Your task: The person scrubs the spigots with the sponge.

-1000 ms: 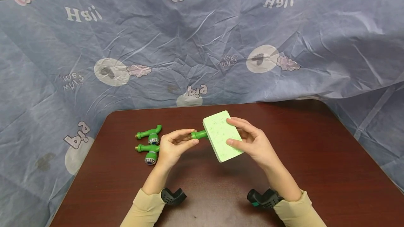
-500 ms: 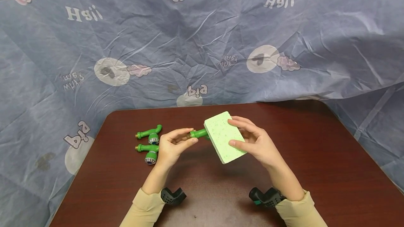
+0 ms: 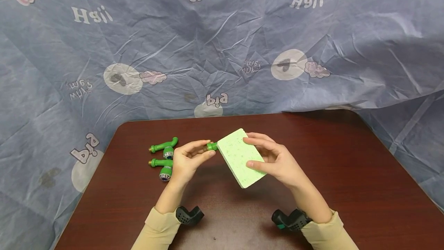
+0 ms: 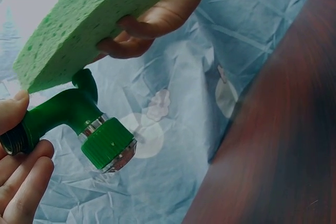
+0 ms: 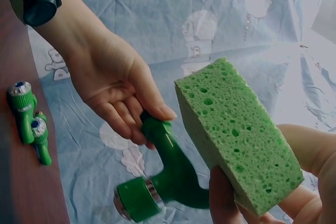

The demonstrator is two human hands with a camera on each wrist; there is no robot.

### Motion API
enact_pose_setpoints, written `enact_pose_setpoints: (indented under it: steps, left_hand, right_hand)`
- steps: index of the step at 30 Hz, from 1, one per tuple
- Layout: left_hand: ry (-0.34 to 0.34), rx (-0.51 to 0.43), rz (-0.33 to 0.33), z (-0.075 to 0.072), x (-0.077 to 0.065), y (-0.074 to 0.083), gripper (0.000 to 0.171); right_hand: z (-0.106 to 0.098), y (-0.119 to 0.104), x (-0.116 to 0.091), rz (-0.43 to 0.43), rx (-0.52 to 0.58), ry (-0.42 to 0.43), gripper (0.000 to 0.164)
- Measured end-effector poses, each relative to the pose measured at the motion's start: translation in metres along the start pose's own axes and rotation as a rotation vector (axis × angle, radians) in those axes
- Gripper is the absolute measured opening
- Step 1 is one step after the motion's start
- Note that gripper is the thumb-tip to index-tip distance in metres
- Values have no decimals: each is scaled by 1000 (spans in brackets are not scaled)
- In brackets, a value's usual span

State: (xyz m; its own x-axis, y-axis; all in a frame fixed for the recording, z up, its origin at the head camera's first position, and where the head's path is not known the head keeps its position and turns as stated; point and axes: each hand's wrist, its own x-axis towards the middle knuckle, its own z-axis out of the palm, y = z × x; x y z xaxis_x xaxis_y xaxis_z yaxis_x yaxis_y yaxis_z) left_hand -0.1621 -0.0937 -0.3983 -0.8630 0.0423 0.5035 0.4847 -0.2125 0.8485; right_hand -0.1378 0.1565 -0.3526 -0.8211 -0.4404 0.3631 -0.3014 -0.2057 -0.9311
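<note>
My left hand (image 3: 187, 160) pinches the threaded inlet end of a green faucet (image 4: 58, 109), holding it above the table. The faucet's ribbed green knob (image 4: 108, 142) hangs downward in the left wrist view. My right hand (image 3: 275, 157) grips a light green sponge (image 3: 239, 159) by its right side, thumb on the near face. The sponge lies along the faucet's body and hides most of it in the head view. In the right wrist view the sponge (image 5: 239, 135) shows its pores, and the faucet (image 5: 176, 171) is beside it, its spout partly behind my fingers.
Two more green faucets, an upper one (image 3: 161, 147) and a lower one (image 3: 160, 163), lie on the dark wooden table (image 3: 329, 157) left of my left hand. A printed blue cloth (image 3: 222, 49) hangs behind the table. Black wrist devices sit at both cuffs.
The right hand and sponge shift slightly right, then back left and lower along the faucet, covering more of it. The left hand keeps its hold and moves a little left.
</note>
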Motion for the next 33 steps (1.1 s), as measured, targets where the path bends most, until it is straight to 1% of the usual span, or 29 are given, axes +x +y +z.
enact_pose_setpoints:
  steps: [3,9,15,20,25,29,33]
  left_hand:
    - [12,1,18,-2,1,0,32]
    - [1,-36,27,-3,1,2,33]
    - [3,-41,-2,-3,0,2,32]
    - [-17,-32,-33,0,-1,2,32]
    - [-14,-38,-59,2,-4,2,34]
    - [-13,-23,-74,4,-4,2,34]
    - [-9,-5,-84,5,-4,1,34]
  right_hand:
    - [-4,-2,0,-7,-11,2,55]
    - [-12,-3,-1,-23,-5,31,54]
    - [-20,-2,0,-21,7,51,53]
    - [-24,0,1,10,22,27,53]
    - [-22,4,2,40,64,14,53]
    - [-19,7,3,40,93,-3,54]
    - [-17,7,4,42,94,0,54]
